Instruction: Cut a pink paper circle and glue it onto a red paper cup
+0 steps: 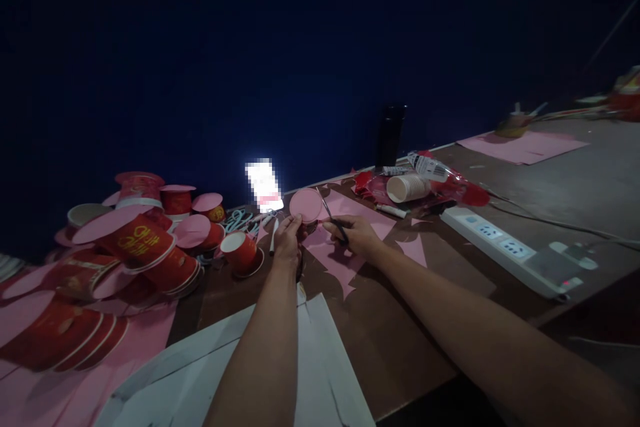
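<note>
My left hand (289, 239) pinches a round piece of pink paper (306, 204) by its lower edge, thumb on the face. Whether a cup sits behind the paper is hidden by my fingers. Close on its right, my right hand (357, 237) is closed around black-handled scissors (342, 232), whose blades point up beside the round's right edge. Under both hands lies a pink paper sheet (333, 260) with curved pieces cut out of it. A red paper cup (242, 253) stands left of my left hand.
Red cups with pink paper discs (145, 247) crowd the left side. A lit phone (265, 185) leans at the back. Stacked white cups (407, 188) lie in plastic wrap. A power strip (500, 247) is at right, a white board (330, 353) in front.
</note>
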The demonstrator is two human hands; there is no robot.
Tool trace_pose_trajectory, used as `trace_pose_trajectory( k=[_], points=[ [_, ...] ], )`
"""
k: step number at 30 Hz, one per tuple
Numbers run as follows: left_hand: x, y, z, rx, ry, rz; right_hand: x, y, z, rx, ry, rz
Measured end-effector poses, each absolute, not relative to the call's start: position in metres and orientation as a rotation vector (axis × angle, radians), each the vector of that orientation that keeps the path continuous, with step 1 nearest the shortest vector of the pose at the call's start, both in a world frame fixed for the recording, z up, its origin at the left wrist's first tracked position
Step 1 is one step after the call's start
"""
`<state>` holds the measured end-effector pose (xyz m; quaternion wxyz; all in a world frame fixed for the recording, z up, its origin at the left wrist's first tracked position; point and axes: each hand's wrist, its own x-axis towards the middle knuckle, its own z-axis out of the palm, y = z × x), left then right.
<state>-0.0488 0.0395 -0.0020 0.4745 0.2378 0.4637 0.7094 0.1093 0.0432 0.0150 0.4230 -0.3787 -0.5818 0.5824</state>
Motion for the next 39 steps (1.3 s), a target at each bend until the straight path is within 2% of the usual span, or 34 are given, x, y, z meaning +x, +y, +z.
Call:
trace_pose_trajectory(
  k=[22, 39],
  points=[
    [-0.048, 0.039, 0.000, 0.561, 1.152, 1.705, 0.111, 0.037, 0.024, -1.036, -1.493, 1.431],
    [-0.049, 0.041, -0.006, 0.578, 1.197, 1.727, 0.112, 0.044, 0.014, -1.016, -1.538, 1.403]
  ],
)
